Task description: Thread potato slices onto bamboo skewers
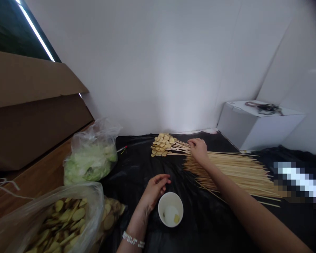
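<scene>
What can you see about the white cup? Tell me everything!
The white cup is round, smooth and has no lid; I can't tell if it's paper or plastic. It stands upright on the black sheet, beside the left hand; whether they touch is unclear. Inside, a small yellowish piece lies near the bottom, and a dark speck shows on the left.

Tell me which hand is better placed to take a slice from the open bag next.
Likely the left hand: it is on the open bag's side of the white cup. The right hand is farther off, over by the skewers.
</scene>
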`<move>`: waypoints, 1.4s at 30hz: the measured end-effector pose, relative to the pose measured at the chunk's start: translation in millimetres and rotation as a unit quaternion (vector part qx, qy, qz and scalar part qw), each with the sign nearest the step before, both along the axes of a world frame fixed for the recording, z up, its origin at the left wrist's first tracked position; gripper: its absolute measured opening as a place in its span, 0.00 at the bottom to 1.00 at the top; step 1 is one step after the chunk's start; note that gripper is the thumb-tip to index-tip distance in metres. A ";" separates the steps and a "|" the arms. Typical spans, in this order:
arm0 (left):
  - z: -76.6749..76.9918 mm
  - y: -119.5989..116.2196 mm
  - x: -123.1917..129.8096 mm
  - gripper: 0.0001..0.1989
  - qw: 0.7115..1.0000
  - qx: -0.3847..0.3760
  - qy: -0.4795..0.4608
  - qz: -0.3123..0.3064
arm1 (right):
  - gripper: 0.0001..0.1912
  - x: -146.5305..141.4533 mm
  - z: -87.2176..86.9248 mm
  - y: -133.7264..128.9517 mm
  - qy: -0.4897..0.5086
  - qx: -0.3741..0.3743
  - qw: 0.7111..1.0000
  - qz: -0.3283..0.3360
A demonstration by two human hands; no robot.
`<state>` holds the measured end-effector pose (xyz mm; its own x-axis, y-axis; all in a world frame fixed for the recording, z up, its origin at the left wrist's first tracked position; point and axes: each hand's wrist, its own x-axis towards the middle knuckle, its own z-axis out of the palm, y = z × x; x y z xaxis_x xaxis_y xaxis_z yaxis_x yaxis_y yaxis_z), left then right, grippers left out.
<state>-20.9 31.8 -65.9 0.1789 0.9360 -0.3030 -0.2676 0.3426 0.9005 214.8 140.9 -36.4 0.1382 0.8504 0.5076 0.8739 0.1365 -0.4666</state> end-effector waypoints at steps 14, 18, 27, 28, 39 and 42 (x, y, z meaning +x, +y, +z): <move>25.9 2.2 -19.0 0.28 0.920 -0.079 -0.365 0.118 | 0.12 39.4 -21.9 -76.0 0.040 -0.122 0.980 0.150; 21.4 1.1 -17.0 0.36 0.922 -0.065 -0.365 0.107 | 0.13 45.5 -9.9 -85.5 -0.031 -0.231 0.953 0.196; 16.7 5.7 -9.7 0.40 0.928 -0.090 -0.333 0.142 | 0.05 29.7 -3.3 -102.1 -0.167 -0.324 0.906 0.215; 16.6 6.5 -9.0 0.38 0.927 -0.093 -0.333 0.148 | 0.06 28.6 -3.4 -102.4 -0.173 -0.321 0.906 0.213; 11.1 3.9 -8.0 0.23 0.910 -0.099 -0.399 0.060 | 0.11 16.8 4.3 -108.7 -0.198 -0.264 0.928 0.173; 12.2 0.4 -7.1 0.25 0.912 -0.091 -0.399 0.029 | 0.13 14.5 -4.1 -104.7 -0.182 -0.245 0.936 0.177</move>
